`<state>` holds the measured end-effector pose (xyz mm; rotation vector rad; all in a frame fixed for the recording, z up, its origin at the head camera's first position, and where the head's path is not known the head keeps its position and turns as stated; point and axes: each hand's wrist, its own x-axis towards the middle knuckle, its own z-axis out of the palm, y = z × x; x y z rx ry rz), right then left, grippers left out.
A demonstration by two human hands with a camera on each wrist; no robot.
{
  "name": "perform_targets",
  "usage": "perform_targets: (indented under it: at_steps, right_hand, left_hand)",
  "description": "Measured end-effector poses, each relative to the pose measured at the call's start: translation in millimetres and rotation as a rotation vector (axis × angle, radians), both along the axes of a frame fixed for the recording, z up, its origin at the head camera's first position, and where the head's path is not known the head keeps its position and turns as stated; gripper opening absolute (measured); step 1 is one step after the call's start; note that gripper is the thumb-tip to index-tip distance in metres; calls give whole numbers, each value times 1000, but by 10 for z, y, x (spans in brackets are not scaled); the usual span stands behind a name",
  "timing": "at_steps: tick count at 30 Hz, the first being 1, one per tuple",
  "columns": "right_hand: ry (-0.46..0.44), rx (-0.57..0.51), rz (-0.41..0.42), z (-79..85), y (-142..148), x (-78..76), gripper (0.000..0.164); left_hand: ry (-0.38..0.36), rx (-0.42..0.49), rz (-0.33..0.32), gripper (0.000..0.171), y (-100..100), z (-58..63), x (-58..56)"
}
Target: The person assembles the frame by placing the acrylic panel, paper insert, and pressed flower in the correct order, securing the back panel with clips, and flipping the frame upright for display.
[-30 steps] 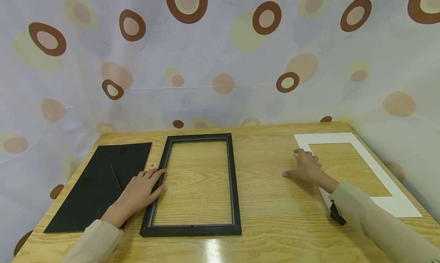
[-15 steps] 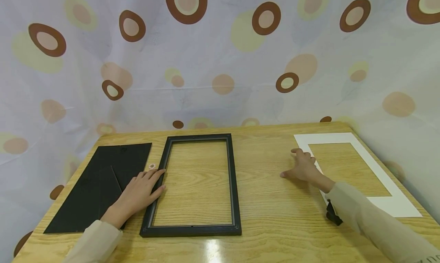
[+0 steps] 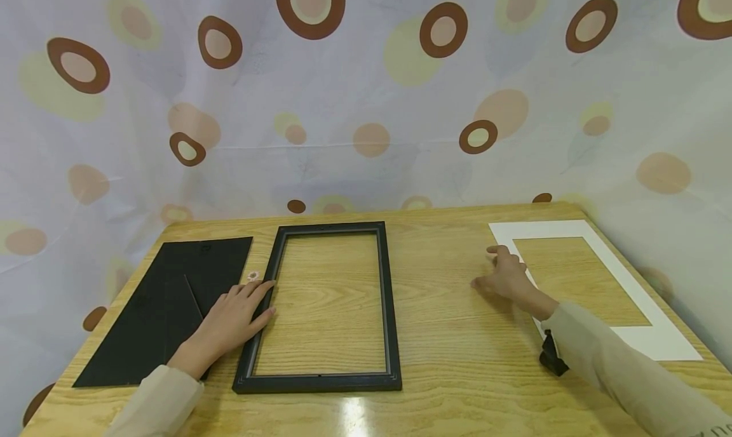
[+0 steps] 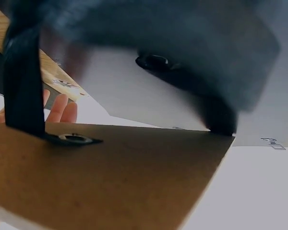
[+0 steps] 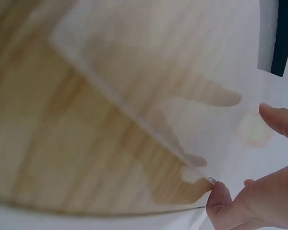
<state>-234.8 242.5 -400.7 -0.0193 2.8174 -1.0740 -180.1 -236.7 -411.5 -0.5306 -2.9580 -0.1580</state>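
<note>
My left hand lies with its fingers extended over the left rail of a black picture frame, its thumb beside that rail. Under its wrist is a black backing board with a stand hinge line. In the left wrist view some fingertips show behind a brown board. My right hand reaches down with thumb and forefinger spread, left of a white mat board. The right wrist view shows one fingertip right at the edge of a clear sheet, which mirrors the hand; another finger stands apart.
All the parts lie on a wooden table. A patterned curtain hangs along its back and sides. A small flower mark sits between backing and frame. A dark strap crosses the left wrist view.
My right hand has shifted slightly left, and its thumb has drawn in a little. My left hand, the frame, the backing and the mat board have stayed in place.
</note>
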Motion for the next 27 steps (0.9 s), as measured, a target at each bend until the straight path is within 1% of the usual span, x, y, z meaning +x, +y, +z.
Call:
perform_targets:
  at_steps: [2, 7, 12, 16, 23, 27]
  right_hand:
    - [-28, -54, -11, 12, 9, -4, 79]
    - [-105, -233, -51, 32, 35, -5, 78]
    - [-128, -325, -51, 40, 60, -7, 76]
    - [-127, -332, -56, 51, 47, -6, 76]
    - [-94, -242, -63, 62, 20, 22, 71]
    - [-66, -177, -25, 39, 27, 28, 68]
  left_hand:
    - [-4, -2, 2, 53, 0, 2, 1]
    - [-5, -5, 9, 53, 4, 12, 10]
    - [-14, -5, 14, 52, 11, 23, 16]
    - [-19, -2, 14, 53, 12, 19, 12]
    - [-16, -4, 10, 53, 9, 7, 8]
    - [-14, -6, 9, 53, 2, 7, 8]
